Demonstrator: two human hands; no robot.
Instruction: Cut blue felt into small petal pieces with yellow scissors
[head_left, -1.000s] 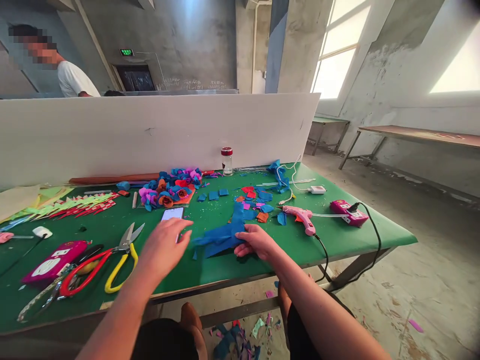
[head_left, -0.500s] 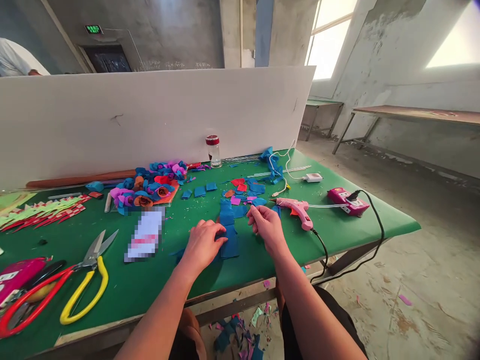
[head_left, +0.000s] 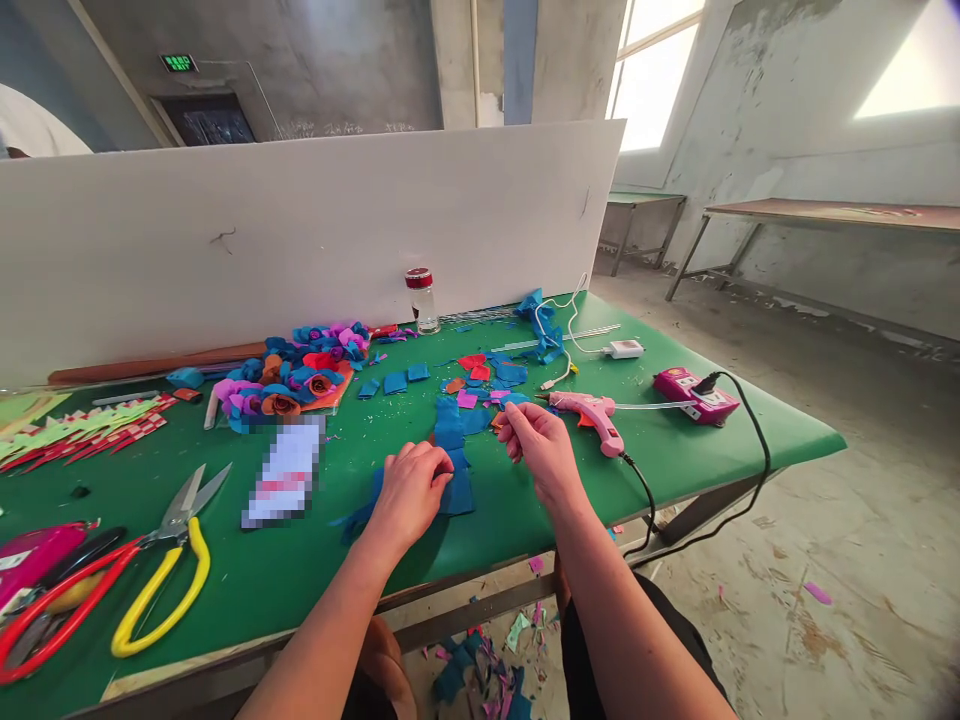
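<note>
My left hand [head_left: 415, 490] rests low over the table's front half with its fingers curled together. It lies against a strip of blue crepe paper pieces [head_left: 457, 492], and more blue paper shows under its wrist side. My right hand [head_left: 541, 452] is a little to the right, thumb and forefinger pinched; whatever they hold, if anything, is too small to make out. Just beyond its knuckles lies a pink hot glue gun [head_left: 592, 412], nozzle pointing left, with a clear glue stick in its back. Small blue, red and purple paper scraps [head_left: 474, 366] lie beyond both hands.
Paper roses [head_left: 300, 375] are heaped at back left, near large scissors [head_left: 176, 545] with red and yellow handles. A lidded glass jar [head_left: 423, 302] stands by the white partition [head_left: 315, 220]. A power strip [head_left: 694, 395] sits right, its black cord hanging over the table edge.
My right hand has shifted slightly right, closer to the glue gun. My left hand has stayed nearly in place beside the blue paper. The whole view has drifted a little.
</note>
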